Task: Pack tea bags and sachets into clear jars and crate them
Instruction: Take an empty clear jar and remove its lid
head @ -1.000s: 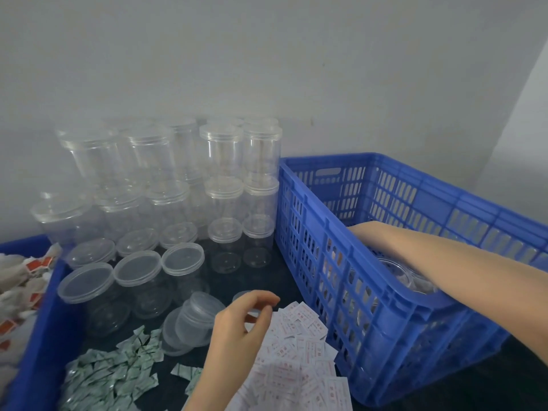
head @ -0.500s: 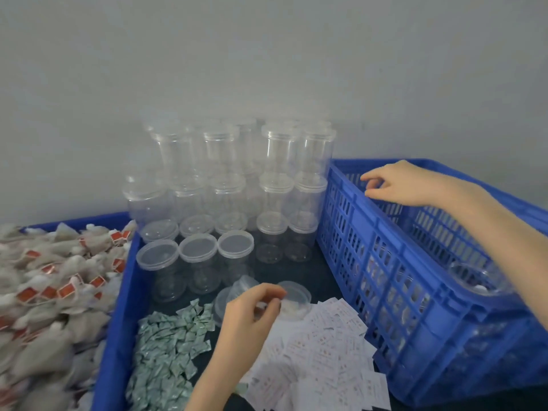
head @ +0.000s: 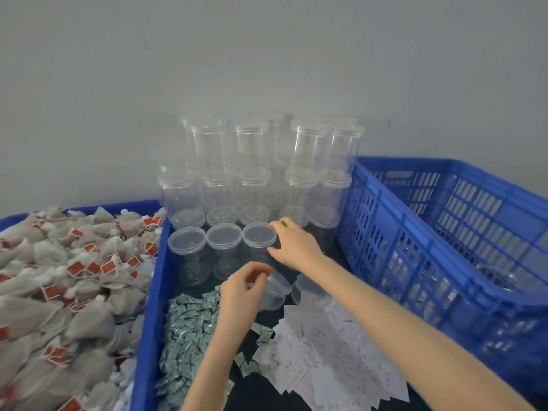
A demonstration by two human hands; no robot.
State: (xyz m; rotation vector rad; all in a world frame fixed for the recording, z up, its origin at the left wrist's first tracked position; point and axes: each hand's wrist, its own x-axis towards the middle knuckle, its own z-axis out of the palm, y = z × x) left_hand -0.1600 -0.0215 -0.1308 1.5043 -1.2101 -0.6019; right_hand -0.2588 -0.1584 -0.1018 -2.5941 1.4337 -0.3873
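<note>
Head view: a person's two bare hands work over a dark surface between blue bins.
Target jar: a lidded clear jar point(head: 259, 241) stands upright, rightmost in a front row of three, its long axis vertical.
Right hand: the right hand point(head: 293, 244) reaches in from the right, thumb and fingers spread around the lid's right edge, touching or about to touch it; I cannot tell whether the grip has closed.
Key relation: the jar lies just to the left of the right hand and beyond the left hand; the right hand is plainly the nearer, so I judge it will lift this jar.
Left hand: the left hand point(head: 241, 289) sits nearer the camera, fingers curled with tips pinched together; whether it holds something small is unclear.
Loose jars: two more clear jars lie just right of the left hand, one tipped on its side point(head: 274, 292).
Jar stack: empty lidded jars point(head: 255, 161) are stacked against the grey wall behind.
Green sachets: a heap of green sachets point(head: 189, 330) lies below the left hand.
White sachets: white sachets point(head: 326, 354) spread under the right forearm.
Tea bags: tea bags point(head: 65, 277) with red tags fill the left bin.
Crate: a blue slatted crate point(head: 415, 232) stands at the right, clear jars inside it.
</note>
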